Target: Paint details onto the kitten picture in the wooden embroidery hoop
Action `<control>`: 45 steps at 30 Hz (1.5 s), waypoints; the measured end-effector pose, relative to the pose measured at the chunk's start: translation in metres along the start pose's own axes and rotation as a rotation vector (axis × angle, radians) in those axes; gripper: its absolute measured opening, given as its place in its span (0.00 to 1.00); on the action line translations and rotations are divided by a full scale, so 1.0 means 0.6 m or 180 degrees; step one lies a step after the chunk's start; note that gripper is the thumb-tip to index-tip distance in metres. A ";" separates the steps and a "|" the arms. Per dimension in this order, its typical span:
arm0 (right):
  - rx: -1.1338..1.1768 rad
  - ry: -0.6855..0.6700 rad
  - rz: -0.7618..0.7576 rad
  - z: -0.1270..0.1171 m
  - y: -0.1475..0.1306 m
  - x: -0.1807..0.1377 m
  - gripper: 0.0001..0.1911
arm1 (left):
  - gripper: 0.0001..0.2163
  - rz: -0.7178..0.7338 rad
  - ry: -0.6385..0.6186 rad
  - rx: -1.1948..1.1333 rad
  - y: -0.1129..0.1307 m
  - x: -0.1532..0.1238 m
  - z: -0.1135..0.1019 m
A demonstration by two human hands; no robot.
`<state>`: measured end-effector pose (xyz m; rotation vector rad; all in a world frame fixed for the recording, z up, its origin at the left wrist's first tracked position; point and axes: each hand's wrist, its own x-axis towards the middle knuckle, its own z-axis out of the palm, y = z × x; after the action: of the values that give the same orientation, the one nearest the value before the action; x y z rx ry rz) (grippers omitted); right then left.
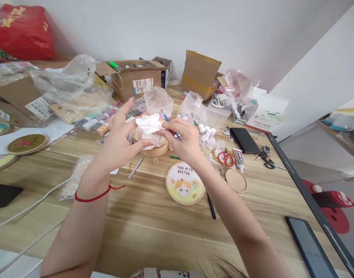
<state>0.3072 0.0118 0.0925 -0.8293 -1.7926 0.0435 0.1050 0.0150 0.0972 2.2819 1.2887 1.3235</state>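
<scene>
My right hand (pixel 184 139) is closed around a thin blue paintbrush (pixel 177 135), and its fingertips also meet the edge of a crumpled white tissue (pixel 149 123). Beside that tissue my left hand (pixel 119 135) is open, index finger raised and thumb stretched out below. Under the tissue is a translucent cup (pixel 150 138), partly hidden by it. Behind and below the cup are stacked wooden hoops (pixel 158 151). Nearer to me lies an embroidery hoop (pixel 185 183) with a cat picture and lettering.
Red-handled scissors (pixel 225 158), a glue tube (pixel 239 159) and a wooden ring (pixel 236 180) lie at right. Small white bottles (pixel 206 135) stand behind my right hand. Cardboard boxes (pixel 136 79) line the wall. A phone (pixel 310 247) lies near the right edge; white cables (pixel 29 210) cross the left.
</scene>
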 end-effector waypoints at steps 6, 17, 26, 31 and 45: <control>0.0027 0.0020 -0.0121 -0.018 -0.007 -0.006 0.08 | 0.13 0.0262 0.0339 0.0252 0.024 -0.003 0.005; 0.0103 -0.0115 0.0172 -0.025 -0.008 -0.007 0.04 | 0.08 0.0059 0.1203 0.0183 0.049 -0.012 0.000; -0.0228 0.0257 0.0647 -0.110 -0.028 -0.039 0.09 | 0.15 -0.1069 0.1763 0.1336 -0.046 -0.030 -0.083; -0.0397 0.0083 0.1112 -0.153 -0.028 -0.099 0.10 | 0.14 -0.1561 0.0376 0.1053 -0.081 -0.058 -0.088; -0.0170 0.0428 0.1382 -0.171 -0.056 -0.186 0.17 | 0.36 -0.2945 -0.0463 -0.4779 0.110 -0.111 0.016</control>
<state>0.3933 -0.1115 0.0552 -1.2189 -1.4676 0.2179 0.1364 -0.0734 0.0875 0.5921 0.6230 1.0365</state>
